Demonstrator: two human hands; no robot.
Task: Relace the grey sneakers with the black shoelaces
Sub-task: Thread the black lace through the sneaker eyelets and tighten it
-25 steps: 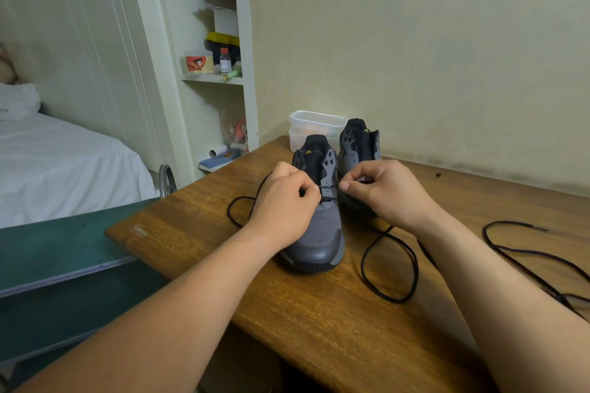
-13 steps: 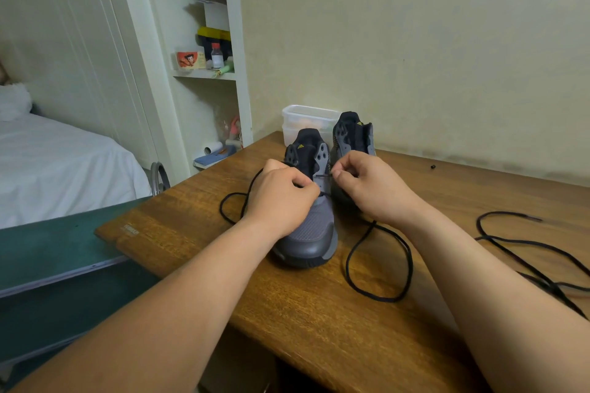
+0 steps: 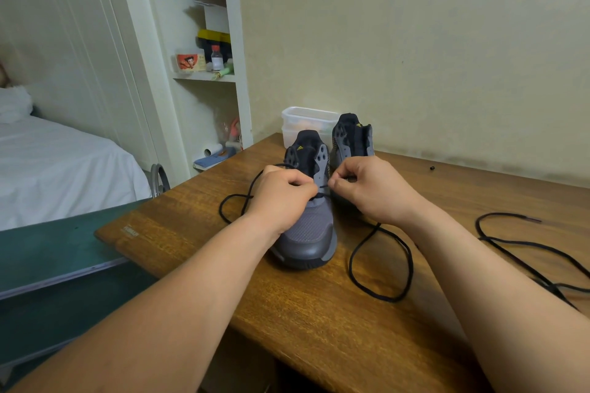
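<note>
Pinching black shoelace (image 3: 350,260) with left hand (image 3: 281,198) fingers, right hand (image 3: 373,191) likewise, over front grey sneaker (image 3: 309,230)

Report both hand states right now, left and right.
Left hand: closed, fingers pinching the thin black shoelace at the near grey mesh sneaker.
Right hand: closed, fingers pinching the same shoelace.
</note>
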